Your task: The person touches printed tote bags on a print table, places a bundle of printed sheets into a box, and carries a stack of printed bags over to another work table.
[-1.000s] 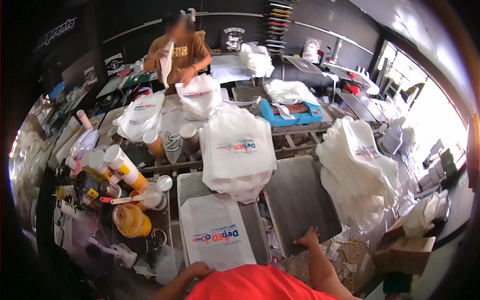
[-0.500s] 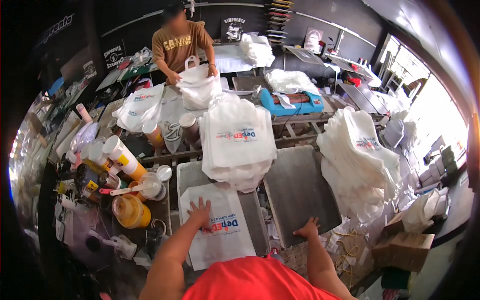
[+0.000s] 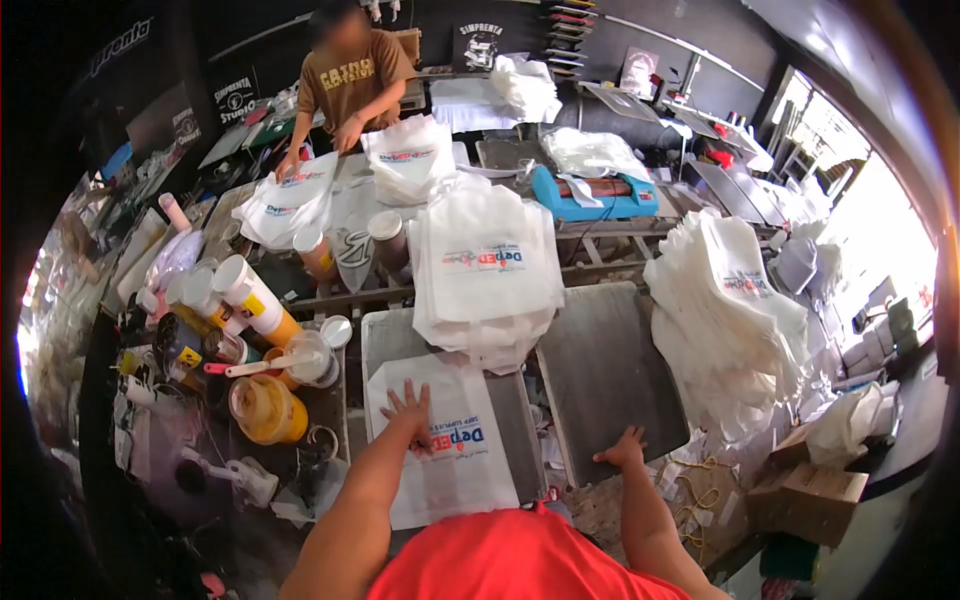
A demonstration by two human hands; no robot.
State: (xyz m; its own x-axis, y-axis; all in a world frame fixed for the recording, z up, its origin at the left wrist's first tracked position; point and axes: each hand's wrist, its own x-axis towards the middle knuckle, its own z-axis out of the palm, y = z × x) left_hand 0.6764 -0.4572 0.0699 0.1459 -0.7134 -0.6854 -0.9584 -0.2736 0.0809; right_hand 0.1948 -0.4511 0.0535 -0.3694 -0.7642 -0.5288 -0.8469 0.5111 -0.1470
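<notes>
My left hand (image 3: 410,412) lies with fingers spread on a white printed bag (image 3: 440,490), covering part of its blue and red lettering. That bag rests flat on the left grey board (image 3: 518,425). At the near edge of the right dark board (image 3: 612,375), my right hand (image 3: 625,449) touches the surface with its fingers apart, holding nothing. A thick stack of printed white bags (image 3: 485,300) stands just beyond the two boards. Another tall, fanned pile of bags (image 3: 725,330) is to the right of the dark board.
Paint tubs and jars (image 3: 268,408) crowd the left side, one with a spatula across it. Behind are a blue machine (image 3: 595,195) and a co-worker (image 3: 355,80) handling bags (image 3: 290,205). Cardboard boxes (image 3: 820,500) and a yellow cord (image 3: 697,510) lie at the right.
My left hand has moved forward from the bag's near edge onto its print and opened flat. My right hand stays at the dark board. The co-worker's hands have moved down to the bags.
</notes>
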